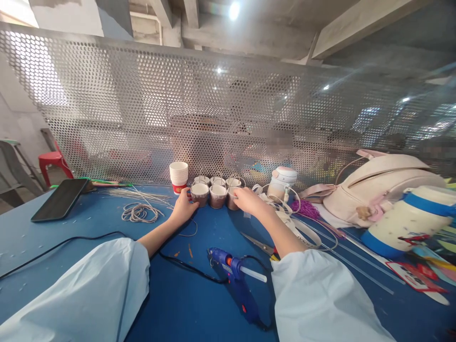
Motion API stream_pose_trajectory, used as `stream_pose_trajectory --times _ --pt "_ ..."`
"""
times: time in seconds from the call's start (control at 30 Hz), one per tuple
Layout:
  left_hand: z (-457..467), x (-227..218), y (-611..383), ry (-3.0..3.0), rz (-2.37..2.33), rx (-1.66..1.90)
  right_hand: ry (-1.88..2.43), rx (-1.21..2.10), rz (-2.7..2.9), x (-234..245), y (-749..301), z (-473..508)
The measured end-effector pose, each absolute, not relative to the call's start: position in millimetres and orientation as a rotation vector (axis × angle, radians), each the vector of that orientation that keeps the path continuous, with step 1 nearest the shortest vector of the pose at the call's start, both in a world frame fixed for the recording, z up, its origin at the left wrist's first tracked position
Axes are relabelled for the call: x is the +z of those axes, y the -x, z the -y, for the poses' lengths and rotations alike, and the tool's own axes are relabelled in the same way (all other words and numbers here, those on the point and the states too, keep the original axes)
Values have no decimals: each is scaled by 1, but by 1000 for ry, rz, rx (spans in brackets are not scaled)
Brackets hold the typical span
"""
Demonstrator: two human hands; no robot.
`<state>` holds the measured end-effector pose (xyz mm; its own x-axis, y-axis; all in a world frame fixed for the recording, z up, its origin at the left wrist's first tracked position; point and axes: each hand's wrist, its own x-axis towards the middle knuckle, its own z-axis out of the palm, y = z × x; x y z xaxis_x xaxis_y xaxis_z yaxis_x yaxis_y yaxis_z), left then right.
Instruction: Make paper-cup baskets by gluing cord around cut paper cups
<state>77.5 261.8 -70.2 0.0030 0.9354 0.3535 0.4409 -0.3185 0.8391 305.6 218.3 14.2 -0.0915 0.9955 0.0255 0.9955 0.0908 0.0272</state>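
Light blue sleeves (85,289) come in from both lower corners above a blue table (167,304). Between them lies a blue hot glue gun (238,280) with a white glue stick in its back, and scissors (261,244) are near the right forearm. Further away, six small brown-sided cups (218,197) with thin looped handles stand close together, three in front and three behind. The left hand (184,207) is at the left side of the front-left cup, its fingers partly bent; the right hand (248,200) is half closed at the front-right cup. Whether either one grips firmly, I cannot tell. Behind the left hand stands a stack of paper cups (178,173).
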Motion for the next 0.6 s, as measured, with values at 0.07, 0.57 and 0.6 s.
stream_pose_trajectory --times 0.07,0.57,0.6 --pt "-260 -70 -78 -1754 -1398 1316 2073 -33 2292 16 -306 -217" --pt "-148 103 -12 -1598 -901 1958 1251 -139 1581 120 -303 -138" --pt "-131 112 -3 -1647 -959 1990 1159 -138 1550 124 -299 -129"
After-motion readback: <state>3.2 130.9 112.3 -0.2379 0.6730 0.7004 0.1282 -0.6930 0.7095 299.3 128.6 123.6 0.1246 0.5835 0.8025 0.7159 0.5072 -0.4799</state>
